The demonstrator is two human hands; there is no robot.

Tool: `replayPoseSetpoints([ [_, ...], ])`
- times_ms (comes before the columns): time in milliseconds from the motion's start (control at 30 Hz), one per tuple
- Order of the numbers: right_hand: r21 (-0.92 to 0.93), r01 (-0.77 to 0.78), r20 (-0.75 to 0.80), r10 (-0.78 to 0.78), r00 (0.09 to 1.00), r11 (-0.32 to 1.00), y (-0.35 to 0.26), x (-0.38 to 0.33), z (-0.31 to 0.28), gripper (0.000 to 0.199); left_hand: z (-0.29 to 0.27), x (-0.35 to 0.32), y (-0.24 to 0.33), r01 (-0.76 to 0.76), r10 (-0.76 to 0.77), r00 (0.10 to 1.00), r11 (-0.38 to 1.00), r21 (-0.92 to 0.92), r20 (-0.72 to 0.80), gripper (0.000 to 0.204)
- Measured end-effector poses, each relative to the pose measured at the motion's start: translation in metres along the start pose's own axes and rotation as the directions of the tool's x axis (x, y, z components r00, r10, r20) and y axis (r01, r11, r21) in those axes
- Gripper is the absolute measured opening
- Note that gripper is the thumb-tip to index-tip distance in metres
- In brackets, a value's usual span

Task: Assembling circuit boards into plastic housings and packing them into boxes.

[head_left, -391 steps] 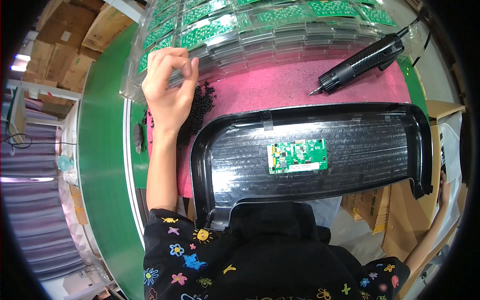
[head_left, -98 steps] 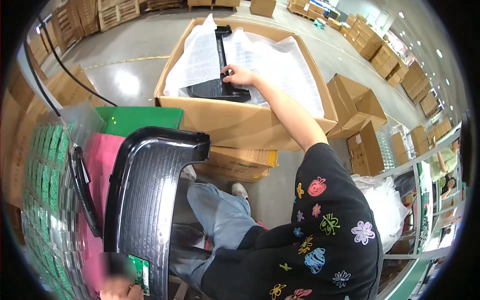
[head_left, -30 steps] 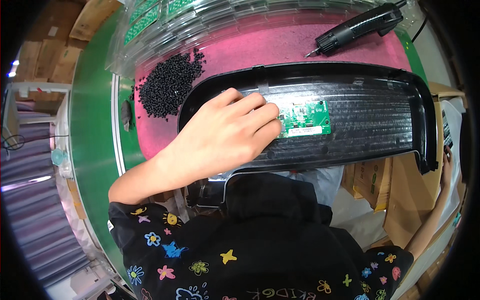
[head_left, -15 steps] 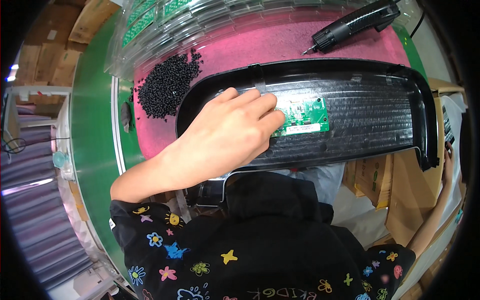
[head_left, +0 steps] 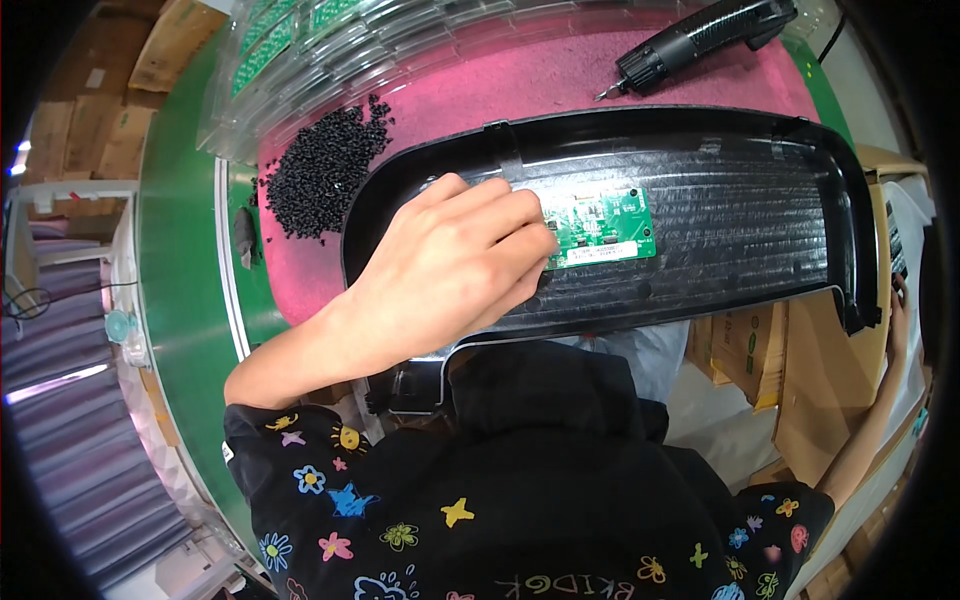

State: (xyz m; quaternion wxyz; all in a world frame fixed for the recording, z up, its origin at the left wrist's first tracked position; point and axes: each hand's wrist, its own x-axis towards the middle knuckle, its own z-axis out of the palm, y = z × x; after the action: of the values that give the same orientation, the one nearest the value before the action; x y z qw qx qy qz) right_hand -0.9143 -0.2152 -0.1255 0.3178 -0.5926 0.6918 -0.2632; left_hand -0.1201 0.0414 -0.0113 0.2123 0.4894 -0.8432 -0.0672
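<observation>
My left hand is closed, its fingers curled down at the left end of a green circuit board; the fingertips are hidden beneath the hand. The board lies inside a long black plastic housing with raised walls, and a white label strip runs along its near edge. At the far right, beyond a cardboard flap, my right hand has its fingers bent against a dark, shiny piece, only partly in view.
A heap of small black screws sits on the pink mat, left of the housing. Behind it are stacked clear trays with green boards. A black electric screwdriver lies at the back right. An open cardboard box stands at right.
The whole view has shifted slightly. My left hand has drawn a little to the left over the circuit board, uncovering slightly more of it. My right hand stays at the far right.
</observation>
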Motion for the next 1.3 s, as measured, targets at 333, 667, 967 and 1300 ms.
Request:
replayPoseSetpoints([
  [333, -0.004, -0.081, 0.061, 0.081, 0.995, 0.997, -0.001, 0.002, -0.009, 0.044, -0.001, -0.001, -0.003, 0.133, -0.131, 0.991, 0.978, -0.158, 0.025, 0.018],
  [667, -0.052, 0.012, 0.012, -0.011, 1.000, 0.999, 0.000, 0.003, -0.007, 0.047, -0.004, -0.002, -0.005, 0.182, -0.179, 0.983, 0.958, -0.222, 0.035, 0.021],
  [967, -0.067, 0.022, 0.029, -0.020, 0.999, 0.998, 0.007, 0.008, -0.014, 0.045, -0.005, -0.004, -0.006, 0.179, -0.171, 0.984, 0.963, -0.201, 0.058, 0.021],
  [1300, -0.136, 0.061, 0.032, -0.057, 0.998, 0.989, 0.002, 0.006, -0.012, 0.042, -0.004, -0.007, -0.007, 0.009, -0.012, 0.999, 0.996, -0.090, -0.035, 0.021],
])
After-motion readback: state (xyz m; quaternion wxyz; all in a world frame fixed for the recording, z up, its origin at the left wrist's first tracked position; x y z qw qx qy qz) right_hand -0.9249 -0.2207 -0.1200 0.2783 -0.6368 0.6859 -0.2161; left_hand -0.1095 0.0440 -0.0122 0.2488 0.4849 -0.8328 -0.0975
